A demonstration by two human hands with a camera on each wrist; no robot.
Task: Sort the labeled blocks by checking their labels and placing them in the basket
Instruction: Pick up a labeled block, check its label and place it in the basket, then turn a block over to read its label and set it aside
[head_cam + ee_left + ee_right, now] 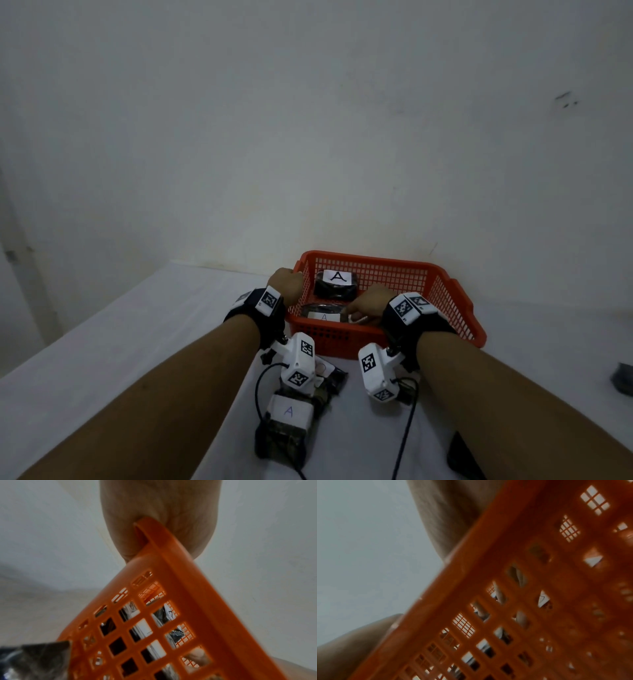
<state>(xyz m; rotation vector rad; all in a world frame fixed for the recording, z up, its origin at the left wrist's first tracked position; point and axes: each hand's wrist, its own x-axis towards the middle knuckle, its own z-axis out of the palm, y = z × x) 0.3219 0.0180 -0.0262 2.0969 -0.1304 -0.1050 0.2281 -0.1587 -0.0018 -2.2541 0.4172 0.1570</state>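
An orange lattice basket stands on the white table by the wall. My left hand grips its left rim, and the left wrist view shows the fingers of that left hand curled over the basket's rim. My right hand reaches into the basket, its fingers pinching the right end of a dark block with a white "A" label. A second dark block labelled "A" lies at the back of the basket. In the right wrist view, fingers show through the basket wall.
On the table in front of the basket lie a block labelled "A" and another dark packet, partly under the wrist cameras. A dark object sits at the right edge and another at the bottom right. A wall rises just behind the basket.
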